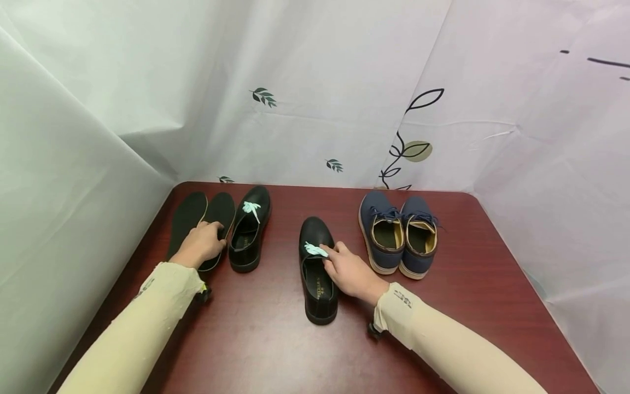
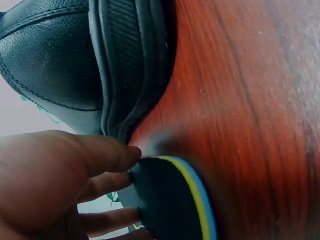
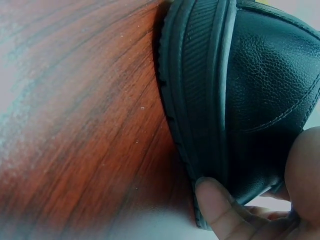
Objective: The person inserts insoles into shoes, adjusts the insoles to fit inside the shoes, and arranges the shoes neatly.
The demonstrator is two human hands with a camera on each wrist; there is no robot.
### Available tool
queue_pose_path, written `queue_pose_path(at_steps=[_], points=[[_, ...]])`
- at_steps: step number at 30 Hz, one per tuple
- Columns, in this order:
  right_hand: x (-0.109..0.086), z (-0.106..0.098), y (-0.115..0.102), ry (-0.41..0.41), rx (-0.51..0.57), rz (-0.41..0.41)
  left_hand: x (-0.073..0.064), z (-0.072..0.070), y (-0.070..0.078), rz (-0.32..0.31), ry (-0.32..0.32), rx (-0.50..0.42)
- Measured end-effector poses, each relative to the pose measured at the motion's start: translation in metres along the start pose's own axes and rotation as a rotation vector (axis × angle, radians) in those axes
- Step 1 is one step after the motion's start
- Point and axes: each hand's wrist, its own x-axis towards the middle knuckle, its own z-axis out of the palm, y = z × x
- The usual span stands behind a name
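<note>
inner insole (image 1: 223, 208) lies at left of table (image 1: 403, 339), lightly touched by unclenched left hand (image 1: 204, 243) | black shoe (image 1: 312, 265), mid-table, is grasped by right hand (image 1: 351, 273) | step, seemingly: insole being reached | next: edge pinch probably needed

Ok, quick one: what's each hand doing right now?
Left hand: fingers at a black insole; cannot tell whether it grips it.
Right hand: closed, holding a black shoe by its side.
</note>
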Motion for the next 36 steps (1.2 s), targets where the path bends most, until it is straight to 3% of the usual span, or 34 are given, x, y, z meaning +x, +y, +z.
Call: queue_pose_path(at_steps=[9, 17, 27, 32, 36], points=[[0.0, -0.003, -0.001, -0.015, 0.004, 0.0, -0.008, -0.019, 0.011, 0.065, -0.042, 0.056], [0.0, -0.005, -0.004, -0.036, 0.009, 0.017, -0.003, -0.044, 0.026, 0.029, -0.011, 0.054], [0.002, -0.004, -0.005, -0.052, 0.006, 0.018, 0.018, -0.028, 0.01, -0.057, -0.069, 0.037], [0.001, -0.004, -0.005, -0.051, 0.0, 0.018, 0.019, -0.02, 0.007, -0.037, -0.09, 0.062], [0.001, -0.004, -0.004, -0.051, 0.005, 0.013, 0.017, -0.019, 0.008, -0.017, -0.064, 0.082]])
